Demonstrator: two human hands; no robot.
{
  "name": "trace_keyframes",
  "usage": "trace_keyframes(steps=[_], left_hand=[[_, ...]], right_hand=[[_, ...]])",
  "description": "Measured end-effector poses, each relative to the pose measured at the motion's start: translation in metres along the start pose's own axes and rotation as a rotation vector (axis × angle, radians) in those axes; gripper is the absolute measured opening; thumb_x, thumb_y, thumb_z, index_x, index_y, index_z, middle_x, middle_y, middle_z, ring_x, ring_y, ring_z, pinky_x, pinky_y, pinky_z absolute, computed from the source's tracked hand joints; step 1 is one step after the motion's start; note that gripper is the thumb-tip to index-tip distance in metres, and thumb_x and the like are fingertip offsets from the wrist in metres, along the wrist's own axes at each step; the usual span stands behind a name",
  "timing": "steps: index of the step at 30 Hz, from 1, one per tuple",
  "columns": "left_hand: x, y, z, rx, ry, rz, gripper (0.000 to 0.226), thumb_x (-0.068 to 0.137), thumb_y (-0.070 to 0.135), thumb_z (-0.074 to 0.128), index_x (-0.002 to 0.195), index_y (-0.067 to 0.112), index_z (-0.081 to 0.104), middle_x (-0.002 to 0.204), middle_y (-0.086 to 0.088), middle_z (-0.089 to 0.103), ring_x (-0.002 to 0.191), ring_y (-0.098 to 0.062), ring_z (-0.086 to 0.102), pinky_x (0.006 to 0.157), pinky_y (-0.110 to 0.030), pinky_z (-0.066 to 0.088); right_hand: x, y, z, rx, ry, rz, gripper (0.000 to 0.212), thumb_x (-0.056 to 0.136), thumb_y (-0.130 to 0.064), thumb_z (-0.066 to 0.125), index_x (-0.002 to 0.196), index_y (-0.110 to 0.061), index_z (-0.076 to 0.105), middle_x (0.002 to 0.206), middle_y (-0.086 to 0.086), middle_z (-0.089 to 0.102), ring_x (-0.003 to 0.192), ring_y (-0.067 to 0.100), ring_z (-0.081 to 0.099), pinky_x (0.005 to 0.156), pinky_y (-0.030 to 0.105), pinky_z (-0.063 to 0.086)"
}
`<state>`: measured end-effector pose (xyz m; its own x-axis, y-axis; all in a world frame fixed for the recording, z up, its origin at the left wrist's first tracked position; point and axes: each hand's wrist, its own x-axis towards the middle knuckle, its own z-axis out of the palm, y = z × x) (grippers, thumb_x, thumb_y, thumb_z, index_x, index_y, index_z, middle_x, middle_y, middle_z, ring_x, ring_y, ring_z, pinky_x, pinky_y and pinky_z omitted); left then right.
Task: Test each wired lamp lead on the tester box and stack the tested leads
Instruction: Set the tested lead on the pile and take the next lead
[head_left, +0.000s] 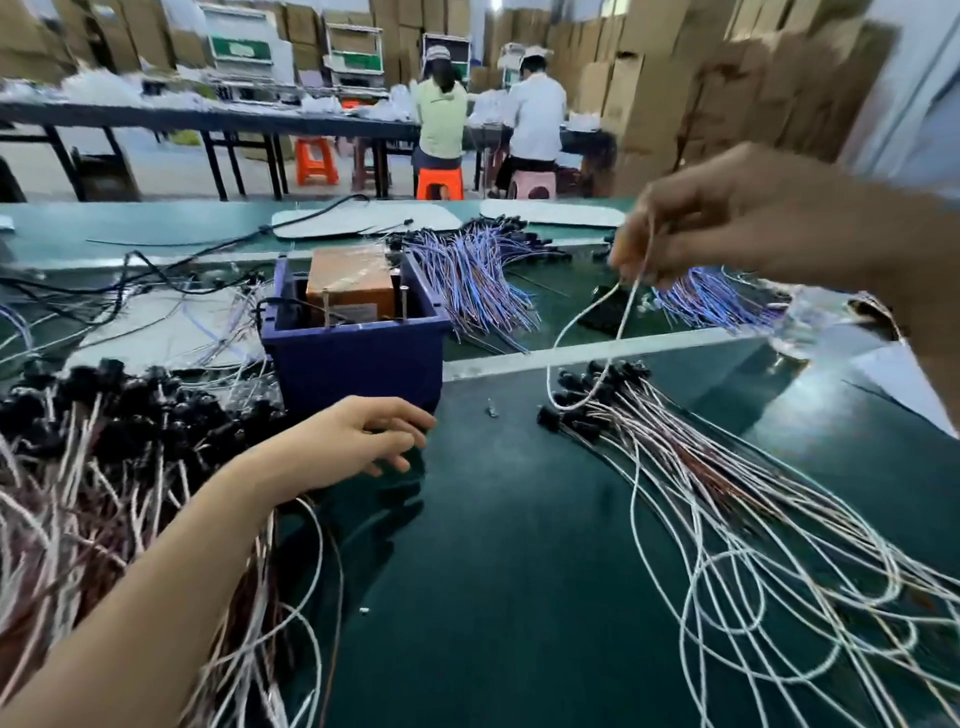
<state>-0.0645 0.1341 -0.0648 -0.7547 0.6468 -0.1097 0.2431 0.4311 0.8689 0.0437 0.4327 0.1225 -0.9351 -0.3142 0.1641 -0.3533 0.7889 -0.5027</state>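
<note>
The tester box (358, 358) is a dark blue bin holding an orange block with two upright metal pins, at centre left. My left hand (358, 436) hovers just in front of the box, fingers spread, holding nothing. My right hand (727, 223) is raised at upper right, pinching the wire ends of one white lamp lead (587, 322). That lead hangs in a loop down to the stack of leads (691, 457) with black sockets fanned out at the right. A big heap of leads (104, 447) with black sockets lies at the left.
Bundles of blue and purple wires (478, 275) lie behind the box on the green table (509, 571). Black cables trail at the far left. A small metal bit (491, 410) lies near the box. Two persons sit at a far bench among cardboard boxes.
</note>
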Motion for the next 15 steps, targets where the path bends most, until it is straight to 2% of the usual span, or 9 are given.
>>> trace_keyframes(steps=[3,5,7,11,13,15], left_hand=[[-0.001,0.0,0.0,-0.009,-0.003,-0.009,0.028,0.097,0.01,0.051,0.103,0.033,0.065,0.1,0.006,0.072,0.08,-0.011,0.07,0.07,-0.023,0.051],[-0.001,0.001,0.0,-0.003,-0.006,-0.015,0.027,0.097,0.01,0.051,0.104,0.032,0.065,0.1,0.007,0.072,0.081,-0.012,0.07,0.072,-0.025,0.051],[-0.002,0.002,0.0,0.003,-0.011,-0.021,0.027,0.097,0.01,0.051,0.105,0.032,0.065,0.099,0.008,0.072,0.082,-0.012,0.07,0.072,-0.024,0.052],[-0.003,0.003,0.0,0.019,-0.006,-0.032,0.028,0.097,0.009,0.05,0.105,0.032,0.065,0.098,0.009,0.072,0.081,-0.011,0.07,0.072,-0.023,0.052],[-0.004,0.003,0.001,0.03,-0.002,-0.037,0.028,0.097,0.009,0.05,0.104,0.032,0.065,0.098,0.008,0.072,0.08,-0.011,0.069,0.072,-0.023,0.052],[-0.005,0.003,0.001,0.034,0.003,-0.04,0.028,0.097,0.009,0.05,0.104,0.032,0.065,0.098,0.008,0.072,0.08,-0.011,0.069,0.072,-0.023,0.051]], right_hand=[[-0.017,0.019,0.03,-0.017,-0.479,0.196,0.038,0.087,0.013,0.054,0.105,-0.017,0.069,0.097,0.004,0.072,0.078,0.015,0.069,0.074,0.023,0.055],[-0.025,0.033,0.042,0.065,-0.664,0.342,0.039,0.09,0.01,0.052,0.113,-0.018,0.066,0.102,0.003,0.071,0.075,0.02,0.07,0.073,0.031,0.058],[-0.024,0.046,0.044,0.136,-0.605,0.418,0.03,0.093,0.001,0.054,0.115,-0.017,0.064,0.1,0.005,0.072,0.07,0.02,0.07,0.067,0.031,0.058],[-0.009,0.083,0.05,0.074,-0.227,0.601,0.016,0.095,-0.011,0.055,0.109,-0.01,0.062,0.079,0.013,0.071,0.052,0.018,0.064,0.046,0.024,0.049],[-0.005,0.098,0.068,-0.004,-0.133,0.73,0.018,0.096,-0.022,0.055,0.107,-0.008,0.059,0.07,0.013,0.068,0.042,0.016,0.059,0.04,0.022,0.046],[0.0,0.107,0.096,-0.035,-0.065,0.806,0.032,0.095,-0.037,0.055,0.097,-0.005,0.058,0.063,0.012,0.066,0.038,0.016,0.058,0.039,0.022,0.045]])
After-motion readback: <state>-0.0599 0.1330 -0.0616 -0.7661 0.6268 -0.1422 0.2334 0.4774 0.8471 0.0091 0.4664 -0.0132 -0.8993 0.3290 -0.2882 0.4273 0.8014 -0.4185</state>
